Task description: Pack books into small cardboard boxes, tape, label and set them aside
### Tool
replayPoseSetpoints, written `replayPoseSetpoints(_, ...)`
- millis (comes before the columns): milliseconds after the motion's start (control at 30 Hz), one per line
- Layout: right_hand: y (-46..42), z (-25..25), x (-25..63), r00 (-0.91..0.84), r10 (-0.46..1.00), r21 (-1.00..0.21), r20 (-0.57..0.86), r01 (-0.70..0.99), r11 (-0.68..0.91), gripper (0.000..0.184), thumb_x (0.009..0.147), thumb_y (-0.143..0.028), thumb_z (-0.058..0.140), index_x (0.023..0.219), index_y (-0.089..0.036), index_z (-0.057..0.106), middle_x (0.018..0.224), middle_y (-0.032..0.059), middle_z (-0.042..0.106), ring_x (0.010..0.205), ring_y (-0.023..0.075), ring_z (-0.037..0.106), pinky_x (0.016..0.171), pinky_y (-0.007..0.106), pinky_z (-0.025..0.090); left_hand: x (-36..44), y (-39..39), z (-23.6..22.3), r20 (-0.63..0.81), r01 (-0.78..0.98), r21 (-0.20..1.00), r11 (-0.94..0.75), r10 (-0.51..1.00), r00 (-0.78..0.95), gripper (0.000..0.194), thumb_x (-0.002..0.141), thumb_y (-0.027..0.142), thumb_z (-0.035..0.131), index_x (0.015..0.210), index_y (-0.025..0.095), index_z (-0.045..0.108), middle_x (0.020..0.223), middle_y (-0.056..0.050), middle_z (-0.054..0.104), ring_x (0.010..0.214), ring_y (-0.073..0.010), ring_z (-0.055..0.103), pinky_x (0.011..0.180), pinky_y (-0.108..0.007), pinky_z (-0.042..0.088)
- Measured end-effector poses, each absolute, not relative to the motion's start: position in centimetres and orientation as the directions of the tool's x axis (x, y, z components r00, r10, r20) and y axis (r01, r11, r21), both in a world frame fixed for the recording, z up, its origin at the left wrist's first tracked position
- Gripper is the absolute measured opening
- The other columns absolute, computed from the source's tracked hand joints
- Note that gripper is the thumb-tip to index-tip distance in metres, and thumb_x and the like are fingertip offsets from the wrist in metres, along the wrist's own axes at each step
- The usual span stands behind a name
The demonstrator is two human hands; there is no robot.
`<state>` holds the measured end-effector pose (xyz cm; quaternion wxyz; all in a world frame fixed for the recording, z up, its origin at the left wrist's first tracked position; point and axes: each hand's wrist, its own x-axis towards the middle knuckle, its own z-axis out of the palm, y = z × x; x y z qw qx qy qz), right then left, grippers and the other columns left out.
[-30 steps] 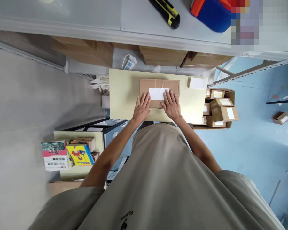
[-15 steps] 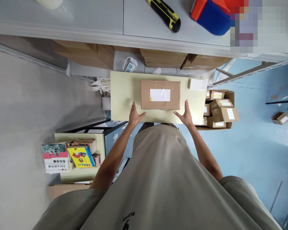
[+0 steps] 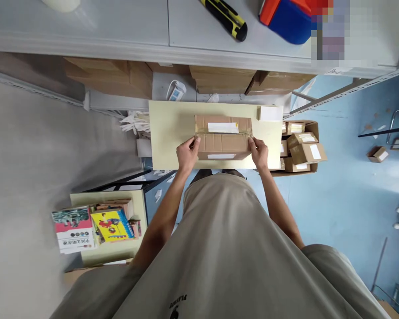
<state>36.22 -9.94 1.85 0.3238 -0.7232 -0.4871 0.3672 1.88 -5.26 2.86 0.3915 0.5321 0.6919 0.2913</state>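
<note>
You have the carton (image 3: 224, 142) over the middle of the worktop (image 3: 169, 119), seemingly tipped; whether its underside touches, you cannot tell. The fingers of your left hand (image 3: 187, 156) and right hand (image 3: 260, 155) are closed narrowly on its opposite ends. Keep both grips level and pull evenly, so it doesn't twist. Pinch firmly without crushing the corners, and keep clear of the white box (image 3: 269, 113) to the right.

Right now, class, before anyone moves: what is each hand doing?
Left hand: closed on the cardboard box at its left end, thumb on top.
Right hand: closed on the same cardboard box at its right end.
</note>
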Motion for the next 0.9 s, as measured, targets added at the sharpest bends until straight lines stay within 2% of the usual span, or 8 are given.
replayPoseSetpoints(67, -10.1, 2.1, 36.1, 0.324, 0.916, -0.830, -0.237, 0.422, -0.364, 0.088, 0.101, -0.098, 0.061, 0.125, -0.018, 0.088, 0.132, 0.0246, 0.084, 0.125, 0.0411, 0.082, 0.109, 0.060, 0.073, 1.4, -5.6, 2.8, -0.281, 0.505, 0.807, 0.306, 0.951, -0.128, 0.034, 0.106, 0.050, 0.076, 0.090, 0.020, 0.083, 0.083, -0.006, 0.082, 0.090, -0.0242, 0.079, 0.089, -0.030, 0.060)
replayPoseSetpoints(133, -10.6, 2.1, 36.1, 0.333, 0.895, -0.828, -0.295, 0.379, -0.414, 0.089, 0.091, -0.101, 0.071, 0.121, -0.019, 0.088, 0.132, 0.0236, 0.085, 0.122, 0.0415, 0.084, 0.111, 0.064, 0.072, 0.9, -6.4, 2.4, -0.361, 0.426, 0.824, 0.373, 0.926, -0.111, 0.026, 0.100, 0.047, 0.082, 0.096, 0.021, 0.083, 0.093, -0.007, 0.087, 0.098, -0.0260, 0.084, 0.093, -0.031, 0.064)
replayPoseSetpoints(267, -12.0, 2.1, 36.3, 0.345, 0.862, -0.826, -0.370, 0.302, -0.476, 0.099, 0.081, -0.099, 0.082, 0.134, -0.015, 0.084, 0.143, 0.0286, 0.084, 0.135, 0.0468, 0.082, 0.120, 0.072, 0.066, 0.1, -8.2, 1.5, -0.485, 0.237, 0.839, 0.489, 0.871, -0.081, 0.042, 0.092, 0.049, 0.091, 0.120, 0.018, 0.083, 0.124, -0.016, 0.091, 0.121, -0.0326, 0.088, 0.110, -0.043, 0.070)
replayPoseSetpoints(333, -12.6, 2.3, 36.2, 0.372, 0.855, -0.835, -0.362, 0.277, -0.475, 0.104, 0.083, -0.097, 0.081, 0.146, -0.015, 0.080, 0.157, 0.0303, 0.078, 0.147, 0.0478, 0.076, 0.126, 0.072, 0.062, 0.0, -8.5, 1.4, -0.513, 0.211, 0.827, 0.521, 0.853, -0.097, 0.051, 0.092, 0.055, 0.092, 0.123, 0.017, 0.082, 0.129, -0.019, 0.090, 0.126, -0.0357, 0.088, 0.115, -0.048, 0.070)
replayPoseSetpoints(433, -13.1, 2.7, 35.5, 0.351, 0.869, -0.845, -0.349, 0.283, -0.454, 0.106, 0.086, -0.100, 0.078, 0.155, -0.020, 0.078, 0.161, 0.0245, 0.078, 0.153, 0.0459, 0.072, 0.133, 0.071, 0.057, 0.1, -8.2, 1.4, -0.512, 0.197, 0.836, 0.512, 0.857, -0.055, 0.055, 0.093, 0.065, 0.090, 0.120, 0.017, 0.082, 0.128, -0.019, 0.091, 0.130, -0.0372, 0.087, 0.118, -0.049, 0.069)
replayPoseSetpoints(567, -13.4, 3.1, 34.3, 0.312, 0.884, -0.847, -0.348, 0.300, -0.439, 0.111, 0.087, -0.107, 0.070, 0.153, -0.018, 0.079, 0.146, 0.0201, 0.085, 0.139, 0.0429, 0.080, 0.129, 0.064, 0.062, 0.4, -7.9, 1.7, -0.479, 0.248, 0.853, 0.459, 0.877, 0.025, 0.052, 0.097, 0.070, 0.083, 0.114, 0.020, 0.084, 0.119, -0.013, 0.092, 0.126, -0.0348, 0.087, 0.110, -0.042, 0.070)
replayPoseSetpoints(733, -14.8, 3.9, 35.4, 0.376, 0.866, -0.853, -0.329, 0.275, -0.443, 0.113, 0.090, -0.104, 0.070, 0.156, -0.013, 0.076, 0.146, 0.0253, 0.082, 0.136, 0.0426, 0.080, 0.126, 0.063, 0.065, 1.9, -8.9, 2.8, -0.422, 0.358, 0.841, 0.407, 0.906, -0.037, 0.040, 0.099, 0.058, 0.078, 0.114, 0.022, 0.085, 0.114, -0.010, 0.092, 0.115, -0.0322, 0.087, 0.106, -0.041, 0.069)
replayPoseSetpoints(900, -16.5, 4.9, 41.9, 0.412, 0.873, -0.842, -0.262, 0.344, -0.415, 0.093, 0.099, -0.095, 0.069, 0.151, -0.020, 0.081, 0.128, 0.0183, 0.079, 0.119, 0.0369, 0.081, 0.114, 0.060, 0.070, 7.6, -9.9, 4.7, -0.384, 0.406, 0.833, 0.377, 0.921, -0.066, 0.049, 0.100, 0.068, 0.078, 0.114, 0.021, 0.085, 0.117, -0.011, 0.092, 0.115, -0.0321, 0.087, 0.109, -0.042, 0.069)
